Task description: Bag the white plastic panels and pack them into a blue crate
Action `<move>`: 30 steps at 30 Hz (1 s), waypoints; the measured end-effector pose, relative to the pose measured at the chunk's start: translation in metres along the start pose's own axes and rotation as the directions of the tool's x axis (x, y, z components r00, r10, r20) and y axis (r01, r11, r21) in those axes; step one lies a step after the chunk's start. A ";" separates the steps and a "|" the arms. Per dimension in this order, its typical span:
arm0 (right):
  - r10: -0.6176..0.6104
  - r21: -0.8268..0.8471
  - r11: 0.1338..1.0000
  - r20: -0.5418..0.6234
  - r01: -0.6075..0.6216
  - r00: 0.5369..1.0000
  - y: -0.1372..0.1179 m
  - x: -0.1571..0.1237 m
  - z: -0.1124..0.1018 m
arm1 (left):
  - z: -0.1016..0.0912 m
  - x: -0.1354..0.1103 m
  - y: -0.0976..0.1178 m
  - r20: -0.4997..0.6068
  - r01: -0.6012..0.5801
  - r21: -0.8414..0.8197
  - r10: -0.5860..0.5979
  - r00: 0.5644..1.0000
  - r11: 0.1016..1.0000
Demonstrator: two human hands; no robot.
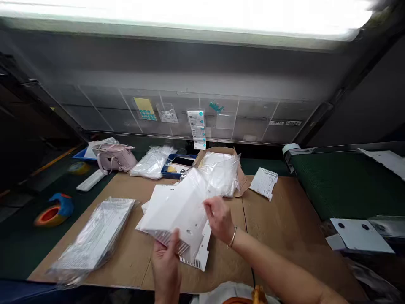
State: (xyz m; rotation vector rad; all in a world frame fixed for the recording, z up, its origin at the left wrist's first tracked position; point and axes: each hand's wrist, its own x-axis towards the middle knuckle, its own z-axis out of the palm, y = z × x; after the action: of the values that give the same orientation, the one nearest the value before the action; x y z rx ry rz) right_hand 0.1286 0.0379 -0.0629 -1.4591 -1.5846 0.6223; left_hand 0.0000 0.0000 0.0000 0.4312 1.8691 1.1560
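My left hand grips the near edge of a white slotted panel, thumb on top and fingers beneath. Clear plastic film, which looks like a bag, lies over the panel's right side and upper end. My right hand is closed in a pinch at the right edge of that film; the fingertips are partly blurred. Beneath the held panel lies another white slotted panel on the brown cardboard. How far the bag covers the panel is hard to see.
Bagged white panels lie at left. Behind are a pink handbag, a stack of plastic bags, a blue tray with a phone, and an open carton. Rightward sit a white panel and green conveyor.
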 end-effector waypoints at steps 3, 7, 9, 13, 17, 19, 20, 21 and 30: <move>0.125 0.038 0.992 -0.063 -0.123 0.990 0.002 0.015 -0.006 | 0.000 -0.021 -0.011 0.146 0.075 0.126 -0.093 0.985 0.989; 0.073 0.044 0.996 0.164 -0.081 0.984 0.013 0.014 -0.017 | -0.019 -0.025 -0.006 0.371 0.131 0.193 -0.196 0.908 0.972; 0.150 -0.006 0.988 0.220 -0.153 0.964 0.020 0.011 -0.023 | -0.033 -0.020 0.002 0.471 0.188 0.265 -0.297 0.831 0.946; 0.243 -0.074 0.970 0.296 -0.232 0.924 0.018 0.009 -0.028 | -0.047 -0.008 0.011 0.542 0.183 0.376 -0.376 0.752 0.908; 0.125 -0.008 0.991 0.423 -0.134 0.897 0.011 0.000 -0.026 | -0.051 -0.003 0.004 0.517 0.148 0.399 -0.356 0.778 0.905; 0.221 -0.070 0.975 0.439 -0.212 0.871 0.012 -0.004 -0.028 | -0.056 -0.006 -0.001 0.538 0.163 0.428 -0.395 0.745 0.889; 0.283 -0.111 0.959 0.436 -0.261 0.854 0.012 -0.006 -0.029 | -0.058 -0.009 -0.003 0.561 0.165 0.445 -0.417 0.715 0.880; 0.330 -0.138 0.944 0.434 -0.300 0.838 0.011 -0.009 -0.030 | -0.058 -0.011 -0.005 0.581 0.161 0.456 -0.430 0.691 0.875; 0.046 -0.001 0.999 0.541 -0.054 0.840 -0.042 -0.052 -0.042 | -0.038 -0.008 -0.024 0.218 0.439 -0.094 -0.412 0.885 0.893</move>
State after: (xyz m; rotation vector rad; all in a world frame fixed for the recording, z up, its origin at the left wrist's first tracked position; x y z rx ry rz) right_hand 0.1384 -0.0277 -0.0209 -1.3857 -1.9640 1.1539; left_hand -0.0230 -0.0382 -0.0092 0.0389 1.5948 0.9008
